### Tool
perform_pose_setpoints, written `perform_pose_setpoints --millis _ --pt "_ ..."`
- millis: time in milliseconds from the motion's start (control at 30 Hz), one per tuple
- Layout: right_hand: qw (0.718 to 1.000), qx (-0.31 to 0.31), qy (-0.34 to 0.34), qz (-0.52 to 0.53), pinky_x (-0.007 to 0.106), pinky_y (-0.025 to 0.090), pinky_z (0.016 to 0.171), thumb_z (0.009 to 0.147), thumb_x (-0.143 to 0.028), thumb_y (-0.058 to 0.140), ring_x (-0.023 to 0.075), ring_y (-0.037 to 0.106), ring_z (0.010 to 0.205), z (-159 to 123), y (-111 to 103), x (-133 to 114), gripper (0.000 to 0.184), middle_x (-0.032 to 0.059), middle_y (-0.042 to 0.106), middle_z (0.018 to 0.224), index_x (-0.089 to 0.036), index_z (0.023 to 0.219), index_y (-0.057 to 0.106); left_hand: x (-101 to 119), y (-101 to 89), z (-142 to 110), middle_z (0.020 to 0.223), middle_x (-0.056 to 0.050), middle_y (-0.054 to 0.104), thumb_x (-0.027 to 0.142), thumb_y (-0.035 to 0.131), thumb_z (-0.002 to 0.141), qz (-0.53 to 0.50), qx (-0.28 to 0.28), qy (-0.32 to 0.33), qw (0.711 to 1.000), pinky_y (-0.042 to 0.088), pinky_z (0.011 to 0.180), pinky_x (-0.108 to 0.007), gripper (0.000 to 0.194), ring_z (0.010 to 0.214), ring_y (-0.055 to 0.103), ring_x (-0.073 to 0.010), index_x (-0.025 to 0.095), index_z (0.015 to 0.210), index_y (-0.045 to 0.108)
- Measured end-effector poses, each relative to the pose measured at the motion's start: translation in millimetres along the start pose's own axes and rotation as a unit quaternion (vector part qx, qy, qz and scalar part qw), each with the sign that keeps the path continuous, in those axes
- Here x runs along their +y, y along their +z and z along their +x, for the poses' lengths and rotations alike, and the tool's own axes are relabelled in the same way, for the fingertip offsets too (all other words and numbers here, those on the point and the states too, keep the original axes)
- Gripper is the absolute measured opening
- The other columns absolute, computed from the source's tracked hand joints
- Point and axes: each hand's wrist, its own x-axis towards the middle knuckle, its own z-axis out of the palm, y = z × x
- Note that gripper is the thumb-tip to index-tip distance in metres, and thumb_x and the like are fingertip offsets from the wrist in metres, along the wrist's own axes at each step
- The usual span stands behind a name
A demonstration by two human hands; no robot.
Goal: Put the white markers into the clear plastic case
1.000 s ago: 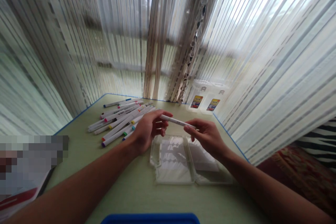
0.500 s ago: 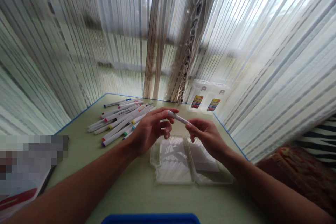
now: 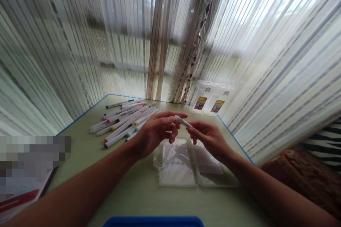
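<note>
A white marker [image 3: 183,122] is held aslant in the air between my two hands. My left hand [image 3: 157,131] pinches its upper end between thumb and index finger, the other fingers loosely curled. The lower end sits in the closed fingertips of my right hand [image 3: 209,135]. Below them an opened clear plastic case [image 3: 178,175] lies flat on the table, partly hidden by my right hand. Left of my hands is a loose pile of white markers [image 3: 119,129] with coloured bands and ends, in several colours; my left hand covers part of the pile.
Two clear plastic cases with yellow and red labels [image 3: 218,105] stand at the back right of the pale green table [image 3: 128,184]. A blue edge [image 3: 154,221] shows at the bottom. A partly blurred-out flat object [image 3: 34,181] lies left. Striped curtains [image 3: 128,42] hang behind.
The marker has shifted slightly down and its far end has turned. My left hand has moved a little right, closer to my right hand. The case and the pile stay put.
</note>
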Motion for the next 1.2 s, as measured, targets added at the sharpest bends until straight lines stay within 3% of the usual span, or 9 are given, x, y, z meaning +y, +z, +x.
perform_pose_setpoints --millis 267,433,533,667,833,1200 --pt "1.000 0.003 -0.008 -0.012 0.023 0.048 0.048 0.075 -0.039 0.074 0.0109 0.053 0.055 0.0 -0.4 1.7 0.032 0.0009 0.062 0.065 -0.016 0.097 0.074 -0.5 0.9 0.4 0.069 -0.005 0.058 0.033 0.058 0.080 0.016 0.004 -0.002 1.000 0.040 0.054 -0.026 0.034 0.058 0.052 -0.0126 0.014 0.105 0.072" --pt "0.998 0.043 -0.030 -0.019 0.023 0.046 0.046 0.077 -0.038 0.073 0.0096 0.051 0.051 -0.3 -0.6 0.5 0.028 -0.0009 0.058 0.061 -0.014 0.092 0.073 -7.7 -2.9 6.4 0.069 -0.003 0.057 0.042 0.062 0.081 0.137 0.131 0.051 0.981 0.038 0.049 -0.023 0.035 0.055 0.049 -0.0100 0.012 0.096 0.073" --pt "0.996 0.080 -0.039 0.003 0.023 0.044 0.044 0.076 -0.037 0.074 0.0095 0.050 0.049 -0.4 -1.7 1.2 0.027 -0.0024 0.056 0.058 -0.015 0.092 0.071 -12.2 -7.7 8.8 0.058 0.000 0.053 0.041 0.068 0.077 0.256 0.160 0.065 0.951 0.034 0.045 -0.021 0.036 0.048 0.043 -0.0086 0.012 0.097 0.073" --pt "0.990 0.109 -0.053 0.074 0.023 0.044 0.043 0.074 -0.033 0.077 0.0097 0.050 0.048 -0.8 -2.7 1.5 0.024 -0.0032 0.057 0.057 -0.017 0.090 0.067 -14.6 -10.4 7.2 0.064 -0.003 0.062 0.039 0.067 0.078 0.382 0.134 0.076 0.911 0.033 0.046 -0.021 0.034 0.052 0.045 -0.0099 0.014 0.099 0.075" --pt "0.985 0.097 -0.052 0.136 0.023 0.044 0.043 0.074 -0.028 0.077 0.0098 0.051 0.050 -1.7 -2.1 -1.7 0.022 -0.0022 0.059 0.062 -0.017 0.091 0.067 -14.3 -8.4 5.0 0.077 -0.006 0.070 0.037 0.062 0.083 0.481 0.074 0.097 0.868 0.040 0.055 -0.022 0.029 0.061 0.054 -0.0129 0.018 0.099 0.076" --pt "0.992 0.046 -0.046 0.106 0.023 0.045 0.046 0.083 -0.032 0.069 0.0107 0.053 0.054 -3.7 -0.3 -0.5 0.023 -0.0002 0.060 0.064 -0.017 0.099 0.071 -18.7 -7.5 3.0 0.067 -0.004 0.066 0.040 0.057 0.086 0.501 0.002 0.076 0.862 0.039 0.056 -0.022 0.030 0.058 0.054 -0.0122 0.015 0.089 0.073"
